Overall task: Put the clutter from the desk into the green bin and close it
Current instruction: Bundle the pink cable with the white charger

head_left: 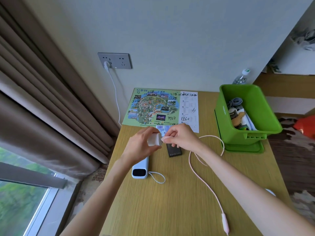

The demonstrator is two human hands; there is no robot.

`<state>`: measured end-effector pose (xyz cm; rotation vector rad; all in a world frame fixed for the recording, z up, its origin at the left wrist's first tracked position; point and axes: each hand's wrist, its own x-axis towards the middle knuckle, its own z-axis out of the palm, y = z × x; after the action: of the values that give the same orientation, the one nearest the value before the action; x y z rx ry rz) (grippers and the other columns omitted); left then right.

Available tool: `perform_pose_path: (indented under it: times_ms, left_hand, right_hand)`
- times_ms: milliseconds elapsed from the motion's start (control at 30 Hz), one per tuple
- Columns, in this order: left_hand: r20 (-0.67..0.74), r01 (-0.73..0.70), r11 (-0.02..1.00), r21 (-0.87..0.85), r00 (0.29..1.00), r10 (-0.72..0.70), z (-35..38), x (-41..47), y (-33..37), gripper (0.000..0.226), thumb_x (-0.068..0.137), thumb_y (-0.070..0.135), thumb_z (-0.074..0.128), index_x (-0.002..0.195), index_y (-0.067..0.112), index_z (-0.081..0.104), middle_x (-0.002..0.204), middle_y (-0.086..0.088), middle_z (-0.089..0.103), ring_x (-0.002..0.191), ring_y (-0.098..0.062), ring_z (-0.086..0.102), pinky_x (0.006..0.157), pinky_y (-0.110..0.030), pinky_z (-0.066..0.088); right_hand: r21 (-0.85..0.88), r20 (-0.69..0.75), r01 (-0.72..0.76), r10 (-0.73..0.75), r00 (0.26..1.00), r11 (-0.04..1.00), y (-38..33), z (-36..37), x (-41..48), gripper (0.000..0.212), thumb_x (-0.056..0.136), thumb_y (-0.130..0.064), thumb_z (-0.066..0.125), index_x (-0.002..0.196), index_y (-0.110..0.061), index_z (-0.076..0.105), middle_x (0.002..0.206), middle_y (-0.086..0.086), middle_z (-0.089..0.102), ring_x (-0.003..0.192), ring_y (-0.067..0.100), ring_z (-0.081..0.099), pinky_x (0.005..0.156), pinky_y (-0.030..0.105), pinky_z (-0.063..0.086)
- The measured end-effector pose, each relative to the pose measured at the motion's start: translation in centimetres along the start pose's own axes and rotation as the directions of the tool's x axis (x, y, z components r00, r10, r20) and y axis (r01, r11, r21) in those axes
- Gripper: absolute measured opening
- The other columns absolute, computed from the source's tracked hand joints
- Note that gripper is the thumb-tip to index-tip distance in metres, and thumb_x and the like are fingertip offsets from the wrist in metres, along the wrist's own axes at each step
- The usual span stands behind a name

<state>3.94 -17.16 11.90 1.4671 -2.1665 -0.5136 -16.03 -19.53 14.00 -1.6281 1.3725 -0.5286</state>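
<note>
1. Over the middle of the desk (170, 205), the left hand (141, 145) curls round a white charger plug (155, 139); the right hand (181, 138) pinches the plug-end connector (166, 138) of a pink cable (204, 176), which meets the plug.
2. The cable loops past the right wrist and trails to the desk's near edge; it looks light and limp, likely to snag or dangle unless gathered into a coil; the stiff connector is the sound place to grip, not the cord.
3. The plug appears small, hard and smooth; a full-finger wrap suits it.
4. The green bin (226, 120) stands open at the desk's right, apparently on its lid (245, 148), with cords and oddments already inside.
5. Awaiting collection: a white handheld device (140, 169) with a lanyard, rigid and easy to lift by its sides; a small black box (175, 150); a scribbled-on map sheet (153, 108), thin paper, probably best slid off or folded.
</note>
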Motion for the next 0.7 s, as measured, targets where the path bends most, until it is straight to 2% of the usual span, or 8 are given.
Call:
perform_pose_path:
  times_ms: [100,167,267,400,567,633,700]
  left_hand:
    - [0.042,-0.066,0.994,0.091,0.997,0.062,-0.9,1.1,1.0,0.046,0.072,0.041,0.076,0.112,0.028,0.056,0.109,0.015,0.061,0.098,-0.011,0.057,0.068,-0.033,0.051]
    - [0.047,-0.097,0.987,0.124,0.995,0.092,-1.4,1.7,1.7,0.047,0.073,0.041,0.077,0.112,0.025,0.058,0.109,0.013,0.062,0.098,-0.013,0.058,0.069,-0.036,0.052]
    - [0.012,-0.137,0.981,0.138,0.991,0.136,-1.8,2.5,2.7,0.046,0.072,0.04,0.078,0.11,0.022,0.06,0.105,0.011,0.064,0.093,-0.014,0.059,0.065,-0.032,0.049]
    - [-0.016,-0.184,0.971,0.152,0.982,0.188,-2.5,3.9,3.8,0.046,0.069,0.037,0.081,0.107,0.022,0.062,0.101,0.01,0.065,0.09,-0.015,0.06,0.061,-0.028,0.044]
    - [0.023,-0.195,0.975,0.107,0.981,0.194,-5.3,7.1,5.3,0.046,0.069,0.043,0.079,0.109,0.03,0.06,0.101,0.016,0.066,0.088,-0.011,0.062,0.067,-0.031,0.049]
    - [0.012,-0.144,0.989,0.043,0.99,0.143,-6.9,8.5,5.3,0.047,0.069,0.045,0.079,0.109,0.031,0.059,0.1,0.015,0.067,0.085,-0.011,0.062,0.069,-0.032,0.051]
    - [-0.024,-0.039,0.993,-0.115,0.999,0.037,-8.4,9.5,4.9,0.046,0.07,0.04,0.081,0.108,0.027,0.059,0.099,0.01,0.068,0.084,-0.011,0.064,0.069,-0.028,0.052]
  right_hand:
    - [-0.052,-0.013,0.005,-0.006,1.0,0.999,-0.6,-0.6,0.0,0.013,0.075,-0.021,0.081,0.079,-0.016,0.069,0.063,0.005,0.071,0.05,0.009,0.063,0.05,0.019,0.045]
    - [-0.044,-0.049,-0.007,0.005,0.999,0.999,-1.0,-1.2,0.0,0.024,0.073,-0.019,0.082,0.085,-0.021,0.061,0.064,0.007,0.07,0.05,0.011,0.062,0.054,0.028,0.049]
    - [-0.004,-0.066,-0.015,0.015,0.998,1.0,-1.7,-2.5,-0.1,0.043,0.071,-0.015,0.083,0.093,-0.022,0.047,0.07,0.01,0.068,0.049,0.014,0.062,0.057,0.033,0.048]
    - [0.055,-0.066,0.001,0.003,0.998,0.999,-2.5,-4.3,-0.4,0.044,0.072,-0.009,0.083,0.096,-0.015,0.046,0.071,0.012,0.067,0.052,0.019,0.062,0.054,0.037,0.05]
    - [0.21,-0.062,0.059,-0.047,0.997,0.976,-3.3,-7.3,-0.9,0.036,0.079,-0.015,0.08,0.099,-0.011,0.05,0.068,-0.001,0.067,0.054,0.016,0.059,0.048,0.024,0.044]
    - [0.218,-0.058,0.082,-0.071,0.996,0.973,-3.4,-9.3,-1.2,0.03,0.081,-0.02,0.077,0.101,-0.011,0.057,0.07,-0.003,0.07,0.056,0.014,0.06,0.05,0.021,0.044]
    - [0.256,-0.065,0.117,-0.103,0.993,0.96,-2.8,-11.4,-1.6,0.014,0.087,-0.024,0.071,0.096,-0.014,0.065,0.068,-0.005,0.066,0.058,0.01,0.059,0.056,0.019,0.048]
